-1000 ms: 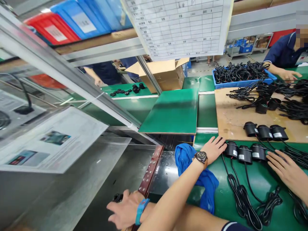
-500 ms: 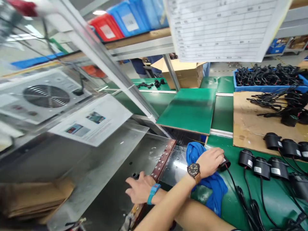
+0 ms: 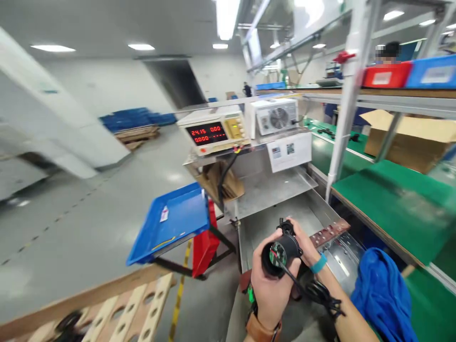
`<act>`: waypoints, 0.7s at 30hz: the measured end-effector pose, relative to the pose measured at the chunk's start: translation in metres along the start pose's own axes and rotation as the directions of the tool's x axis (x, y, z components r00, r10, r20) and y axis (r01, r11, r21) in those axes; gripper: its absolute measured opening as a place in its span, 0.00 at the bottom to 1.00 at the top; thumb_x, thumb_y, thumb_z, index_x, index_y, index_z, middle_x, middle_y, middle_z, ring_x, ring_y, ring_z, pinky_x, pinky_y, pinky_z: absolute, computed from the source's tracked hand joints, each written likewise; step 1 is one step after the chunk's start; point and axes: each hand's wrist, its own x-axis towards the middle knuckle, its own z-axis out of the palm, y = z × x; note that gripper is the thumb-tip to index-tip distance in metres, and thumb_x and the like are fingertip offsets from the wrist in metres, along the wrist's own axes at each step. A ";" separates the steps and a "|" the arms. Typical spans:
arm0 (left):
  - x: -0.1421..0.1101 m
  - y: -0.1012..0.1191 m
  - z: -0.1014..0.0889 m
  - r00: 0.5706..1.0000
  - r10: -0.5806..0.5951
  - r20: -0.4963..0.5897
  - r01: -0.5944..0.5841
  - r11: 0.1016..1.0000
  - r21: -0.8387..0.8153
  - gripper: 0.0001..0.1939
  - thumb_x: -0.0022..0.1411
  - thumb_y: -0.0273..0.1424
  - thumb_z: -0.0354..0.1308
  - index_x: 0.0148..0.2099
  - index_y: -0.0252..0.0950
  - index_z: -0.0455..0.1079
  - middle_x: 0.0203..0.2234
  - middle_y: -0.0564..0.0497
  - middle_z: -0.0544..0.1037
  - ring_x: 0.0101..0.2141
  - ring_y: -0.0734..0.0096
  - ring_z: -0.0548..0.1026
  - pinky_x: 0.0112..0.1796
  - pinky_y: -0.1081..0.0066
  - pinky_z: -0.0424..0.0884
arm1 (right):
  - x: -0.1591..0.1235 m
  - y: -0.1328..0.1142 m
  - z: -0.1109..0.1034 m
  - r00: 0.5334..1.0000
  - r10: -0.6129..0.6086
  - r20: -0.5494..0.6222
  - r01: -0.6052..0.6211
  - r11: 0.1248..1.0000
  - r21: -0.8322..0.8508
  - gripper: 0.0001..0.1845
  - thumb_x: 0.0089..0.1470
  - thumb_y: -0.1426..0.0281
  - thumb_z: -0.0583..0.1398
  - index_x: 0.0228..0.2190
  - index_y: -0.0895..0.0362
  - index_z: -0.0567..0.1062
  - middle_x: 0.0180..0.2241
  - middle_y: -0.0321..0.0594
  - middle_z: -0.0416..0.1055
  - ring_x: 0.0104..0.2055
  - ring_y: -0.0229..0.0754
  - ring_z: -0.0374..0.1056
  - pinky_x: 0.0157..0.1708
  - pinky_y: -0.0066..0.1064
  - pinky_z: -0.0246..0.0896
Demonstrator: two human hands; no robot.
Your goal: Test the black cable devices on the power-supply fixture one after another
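Note:
My left hand (image 3: 269, 292), with the brown watch strap, is wrapped round a black cylindrical pump-like unit (image 3: 289, 246). The unit's open end faces me and shows a green circuit board (image 3: 276, 254) inside. From that end a bundled black cable (image 3: 318, 292) hangs over my right forearm. My right hand (image 3: 307, 249), wearing a teal wristband, grips the far side of the unit near a small black fitting (image 3: 285, 225); some of its fingers are hidden. Both hands are above the near part of a metal basin (image 3: 263, 230). A blue cloth (image 3: 381, 289) lies to the right.
A power supply (image 3: 213, 130) with red digits stands beyond the basin on the left. A blue tray (image 3: 178, 213) on a stand is left of the basin. A wooden rack with holes (image 3: 131, 308) is lower left. The green bench board (image 3: 395, 204) is at right.
My view has swung left. My arms have uncrossed. The left hand has brought the black unit from the bench by the cloth over to the basin, and my right hand now grips it too.

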 end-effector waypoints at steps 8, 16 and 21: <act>0.016 -0.080 -0.034 0.985 -0.104 -0.138 0.126 0.979 0.158 0.28 0.54 0.35 0.67 0.57 0.40 0.66 0.52 0.43 0.75 0.53 0.55 0.74 0.54 0.54 0.70 | -0.015 0.001 0.053 0.961 0.150 0.234 -0.130 0.987 -0.099 0.32 0.60 0.44 0.59 0.58 0.48 0.66 0.60 0.39 0.60 0.62 0.46 0.55 0.60 0.35 0.54; 0.020 -0.102 -0.046 0.995 -0.029 -0.093 0.051 0.968 0.246 0.25 0.58 0.23 0.56 0.58 0.41 0.66 0.54 0.47 0.74 0.55 0.60 0.72 0.55 0.58 0.71 | -0.005 0.012 0.069 0.952 0.186 0.244 -0.124 0.961 -0.247 0.35 0.51 0.53 0.70 0.55 0.53 0.66 0.48 0.43 0.69 0.46 0.49 0.68 0.46 0.36 0.66; 0.011 -0.105 -0.047 0.996 -0.085 0.029 0.079 0.984 0.162 0.37 0.59 0.24 0.57 0.68 0.43 0.53 0.64 0.46 0.62 0.63 0.58 0.61 0.62 0.56 0.62 | 0.005 0.006 0.071 0.941 0.328 0.088 -0.316 0.940 -0.131 0.34 0.45 0.62 0.73 0.51 0.54 0.68 0.41 0.41 0.72 0.40 0.50 0.72 0.40 0.37 0.70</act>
